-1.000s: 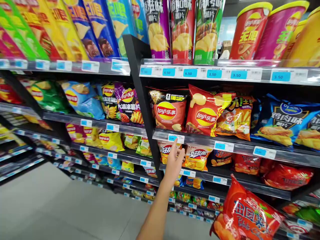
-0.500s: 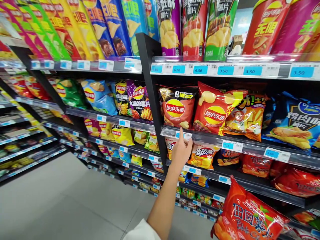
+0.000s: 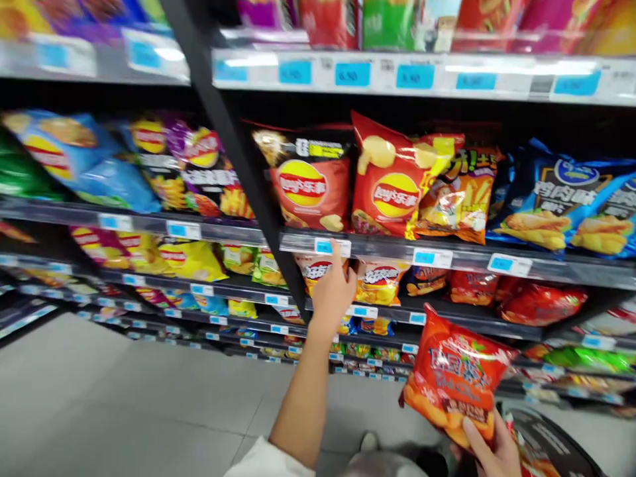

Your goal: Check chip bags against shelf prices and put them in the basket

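My left hand (image 3: 331, 295) reaches up to the shelf edge, index finger stretched out at a price tag (image 3: 332, 247) and the other fingers loosely curled; it holds nothing. Directly above that tag stands a red-and-black bag of Lay's chips (image 3: 309, 192), beside a red bag of Lay's chips (image 3: 385, 192). At lower right, my right hand (image 3: 497, 450) grips a red-orange bag of potato chips (image 3: 457, 371) by its bottom end, thumb across the front. The bag is tilted, its printed face toward me.
Shelves of bagged snacks run left and right, split by a black upright (image 3: 223, 132). Chip canisters (image 3: 387, 25) line the top shelf. A dark bag or basket (image 3: 551, 437) with packets is at lower right, above the grey floor (image 3: 163, 404).
My view has tipped down and shifted, so the right hand and dark bag or basket now show. The left index finger stays at the same price tag.
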The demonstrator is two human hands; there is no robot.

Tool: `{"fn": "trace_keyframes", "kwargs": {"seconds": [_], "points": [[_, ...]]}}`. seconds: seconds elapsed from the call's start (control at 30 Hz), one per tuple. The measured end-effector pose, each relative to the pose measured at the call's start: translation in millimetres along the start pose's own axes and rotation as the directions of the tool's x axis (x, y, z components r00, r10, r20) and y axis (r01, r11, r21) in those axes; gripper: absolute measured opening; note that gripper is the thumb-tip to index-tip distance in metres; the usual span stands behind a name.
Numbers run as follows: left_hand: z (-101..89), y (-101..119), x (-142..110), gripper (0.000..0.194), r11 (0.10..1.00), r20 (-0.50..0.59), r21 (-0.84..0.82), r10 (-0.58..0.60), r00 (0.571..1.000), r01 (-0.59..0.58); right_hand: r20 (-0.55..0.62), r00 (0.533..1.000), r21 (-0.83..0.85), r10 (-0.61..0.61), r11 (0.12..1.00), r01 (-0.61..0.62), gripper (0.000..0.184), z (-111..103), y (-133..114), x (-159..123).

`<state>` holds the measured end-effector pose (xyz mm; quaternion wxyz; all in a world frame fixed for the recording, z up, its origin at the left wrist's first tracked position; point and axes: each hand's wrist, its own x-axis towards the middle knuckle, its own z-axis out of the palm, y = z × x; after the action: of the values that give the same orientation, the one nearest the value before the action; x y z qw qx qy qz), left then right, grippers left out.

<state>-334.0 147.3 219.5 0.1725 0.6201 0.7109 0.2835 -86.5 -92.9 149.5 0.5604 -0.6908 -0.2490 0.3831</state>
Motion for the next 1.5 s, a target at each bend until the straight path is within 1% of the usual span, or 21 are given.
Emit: {"fn": "trace_keyframes", "kwargs": {"seconds": [0.03,0.07,0.17,0.3,0.43,0.63,0.83,0.93,1.07,1.17,1.4,1.5], "points": [[-0.2,-0.5,0.1,0.082,0.999,0.008,0.032,-0.004,1.0,0.004,0.044,0.998,0.05,0.05,0.997,-0.053,0.065,-0.3,-1.2,3.7],[0.0,-1.1,0.4,0.083,0.999,0.013,0.051,-0.004,1.0,0.003,0.072,0.995,0.079,0.067,0.994,-0.073,0.064,-0.9,-2.6,7.4],[1.3,-2.3,0.5,0.084,0.998,0.031,0.065,0.01,0.999,-0.012,0.113,0.993,0.1,0.036,0.994,-0.048,0.059,-2.9,-5.5,15.7],[1.5,-2.5,-2.1,0.084,0.999,0.046,0.043,0.019,0.999,-0.021,0.15,0.988,0.087,0.027,0.995,-0.041,0.066,-3.8,-5.1,18.4],[3.0,-3.6,-6.5,0.084,0.999,0.039,0.033,0.012,0.999,-0.013,0.177,0.984,0.105,0.018,0.994,-0.037,0.064,-2.1,-3.9,18.0],[9.9,-9.2,-14.2,0.083,0.999,0.04,0.032,0.013,0.999,-0.014,0.161,0.987,0.101,0.019,0.994,-0.036,0.062,0.0,-3.3,13.8],[13.0,-11.2,-18.1,0.084,0.999,0.07,0.041,0.006,0.998,-0.009,0.191,0.977,0.113,0.097,0.986,-0.12,0.071,-1.0,3.5,9.4],[15.4,-10.3,-19.4,0.084,0.999,0.073,0.04,0.001,0.997,-0.004,0.161,0.98,0.116,0.117,0.984,-0.137,0.072,0.1,6.1,6.6],[19.6,-9.5,-20.5,0.083,0.999,0.066,0.039,0.02,0.998,-0.023,0.103,0.99,0.124,0.095,0.986,-0.107,0.067,5.6,5.1,-0.3],[21.3,-8.9,-21.8,0.083,0.999,0.078,0.04,0.017,0.997,-0.021,0.092,0.992,0.146,0.088,0.984,-0.101,0.065,10.9,3.8,-6.5],[19.9,-6.5,-24.2,0.085,0.997,0.102,0.076,0.004,0.995,-0.012,0.082,0.988,0.16,0.128,0.977,-0.14,0.077,17.0,11.2,-11.4],[25.3,-14.8,-20.5,0.081,1.0,0.125,0.014,0.011,0.992,-0.013,0.081,0.988,0.154,0.132,0.978,-0.143,0.08,18.4,14.0,-10.8]]}}
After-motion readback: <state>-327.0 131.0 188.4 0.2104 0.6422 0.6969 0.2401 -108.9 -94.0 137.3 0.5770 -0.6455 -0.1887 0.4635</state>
